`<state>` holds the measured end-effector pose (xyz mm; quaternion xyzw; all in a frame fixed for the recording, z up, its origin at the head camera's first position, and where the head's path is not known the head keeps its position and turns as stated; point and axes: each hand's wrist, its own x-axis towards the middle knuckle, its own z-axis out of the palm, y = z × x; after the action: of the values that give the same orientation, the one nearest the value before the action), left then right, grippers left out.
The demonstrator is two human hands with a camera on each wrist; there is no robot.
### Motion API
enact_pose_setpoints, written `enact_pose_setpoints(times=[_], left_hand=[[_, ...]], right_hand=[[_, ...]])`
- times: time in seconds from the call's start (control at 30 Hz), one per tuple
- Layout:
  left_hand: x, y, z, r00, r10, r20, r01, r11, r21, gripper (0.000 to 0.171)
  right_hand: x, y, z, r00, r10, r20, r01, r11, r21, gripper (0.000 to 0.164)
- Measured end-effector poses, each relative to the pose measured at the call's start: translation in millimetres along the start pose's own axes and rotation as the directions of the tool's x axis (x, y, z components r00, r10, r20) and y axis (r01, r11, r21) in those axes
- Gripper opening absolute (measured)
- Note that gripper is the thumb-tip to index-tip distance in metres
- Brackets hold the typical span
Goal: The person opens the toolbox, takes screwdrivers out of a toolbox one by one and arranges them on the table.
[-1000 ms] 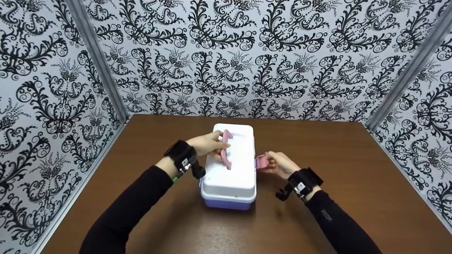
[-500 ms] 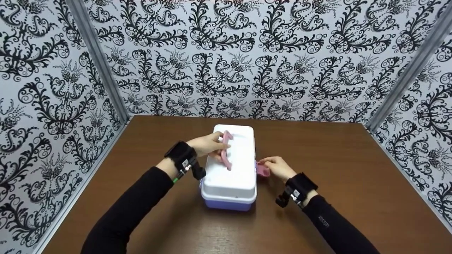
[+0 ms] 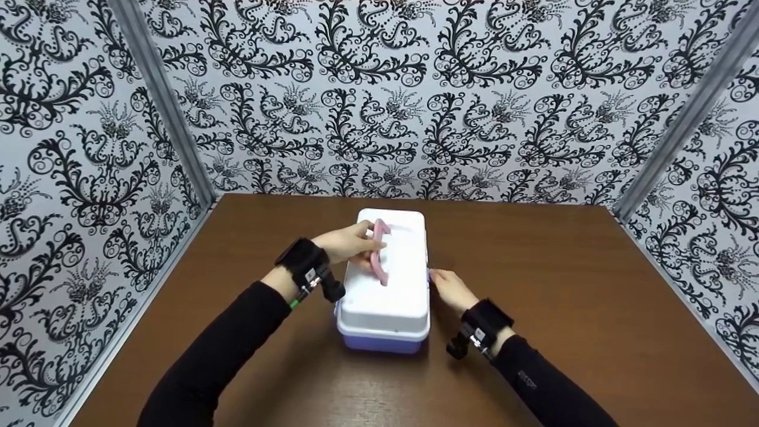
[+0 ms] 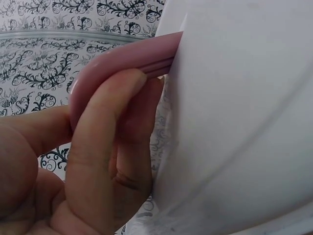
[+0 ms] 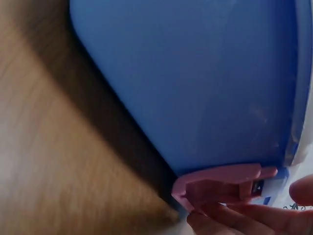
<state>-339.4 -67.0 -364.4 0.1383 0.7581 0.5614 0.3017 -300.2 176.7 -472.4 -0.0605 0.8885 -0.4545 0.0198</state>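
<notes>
Left hand [image 3: 347, 242] gripping pink handle [image 4: 117, 59]; right hand [image 3: 453, 289], fingers extended, touching pink latch [image 5: 210, 188]. White-lidded box [image 3: 403, 284] sitting beneath left, beside right. Step seemingly pressing latch home; next move probably calling for firmer push.

The head view is bright and fairly even: the lid [image 3: 397, 299] is nearly washed out, and the surface [image 3: 533, 255] shows pale glare at the bottom and soft shadow beside the box [image 3: 382, 343]. The left wrist view is greyer, the handle [image 4: 115, 61] glossy; the right is dim, bluish, soft.
</notes>
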Motion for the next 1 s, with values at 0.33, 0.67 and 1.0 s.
enact_pose_setpoints(times=[0.33, 0.67, 1.0], left_hand=[[-3.4, 3.3, 0.9, 1.000, 0.020, -0.001, -0.019, 0.998, 0.059, 0.046], [-18.1, 3.8, -23.8, 0.999, 0.033, -0.013, -0.032, 0.995, 0.090, 0.045], [-41.1, -6.2, -62.9, 0.995, 0.089, -0.034, -0.087, 0.994, 0.074, 0.045]], right_hand=[[-2, -3, 4, 0.995, -0.068, -0.067, 0.059, 0.990, -0.124, 0.039], [-1, -1, 5, 0.989, -0.129, -0.066, 0.119, 0.983, -0.136, 0.036], [-3, -4, 6, 0.981, -0.171, -0.092, 0.156, 0.976, -0.153, 0.030]])
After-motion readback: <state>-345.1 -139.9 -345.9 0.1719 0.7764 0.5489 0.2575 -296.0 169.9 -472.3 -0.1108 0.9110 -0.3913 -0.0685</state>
